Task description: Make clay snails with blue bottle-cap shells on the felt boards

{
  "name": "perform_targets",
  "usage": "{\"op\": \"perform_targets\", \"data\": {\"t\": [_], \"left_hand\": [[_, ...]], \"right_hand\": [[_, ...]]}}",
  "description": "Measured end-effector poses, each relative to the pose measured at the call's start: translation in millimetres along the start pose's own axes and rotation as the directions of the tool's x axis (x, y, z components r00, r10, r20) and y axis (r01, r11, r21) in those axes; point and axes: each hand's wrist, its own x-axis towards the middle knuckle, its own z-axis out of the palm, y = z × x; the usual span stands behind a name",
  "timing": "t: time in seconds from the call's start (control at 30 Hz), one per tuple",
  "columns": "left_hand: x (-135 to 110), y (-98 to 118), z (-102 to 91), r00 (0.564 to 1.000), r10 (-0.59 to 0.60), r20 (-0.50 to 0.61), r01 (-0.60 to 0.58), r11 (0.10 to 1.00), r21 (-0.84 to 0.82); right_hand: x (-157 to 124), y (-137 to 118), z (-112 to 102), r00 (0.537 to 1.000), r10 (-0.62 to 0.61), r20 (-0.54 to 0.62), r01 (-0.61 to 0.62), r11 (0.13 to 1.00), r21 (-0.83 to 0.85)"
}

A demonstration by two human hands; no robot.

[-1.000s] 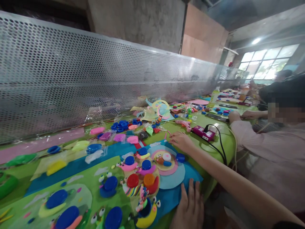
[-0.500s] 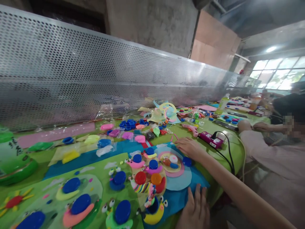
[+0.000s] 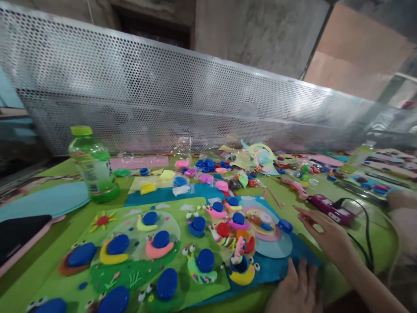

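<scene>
Nearest the table edge, the left hand (image 3: 295, 288) lies open, palm down, fingers at the border of the blue sheet (image 3: 304, 253). Clay snails (image 3: 223, 230) crowd its left part and one small figure (image 3: 258, 221) sits on the paper rings (image 3: 282, 248), so I'd call it partly done; the neighbouring green sheet (image 3: 220, 284) looks fuller. Beyond, the right hand (image 3: 327, 237) curls, fingertips close (pinching something? I can't tell). Farther off, bagged clay (image 3: 222, 186) awaits shaping, I suppose.

Right hand (image 3: 327, 237) back, away from pink stick (image 3: 274, 198)
</scene>
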Motion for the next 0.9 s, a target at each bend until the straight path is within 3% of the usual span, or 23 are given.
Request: {"op": "perform_targets", "data": {"t": [0.27,0.47,0.6,0.9], "left_hand": [[-4.8,-5.6,-17.4,0.99,-0.075,-0.12,0.07,0.996,-0.049],[-7.0,-8.6,-33.8,0.966,-0.185,-0.179,0.178,0.982,-0.054],[-16.4,-8.5,-28.3,0.931,-0.327,-0.162,0.319,0.945,-0.075],[-28.4,-5.7,-18.9,0.908,-0.386,-0.166,0.364,0.92,-0.147]], "right_hand": [[-32.2,-20.9,-21.7,0.987,0.153,0.043,-0.156,0.986,0.065],[-43.3,-33.9,-33.5,0.984,0.18,0.014,-0.181,0.978,0.104],[-43.0,-37.1,-39.1,0.994,0.11,-0.009,-0.109,0.989,0.097],[-46.4,-35.9,-39.1,0.99,0.117,-0.08,-0.111,0.991,0.076]]}}
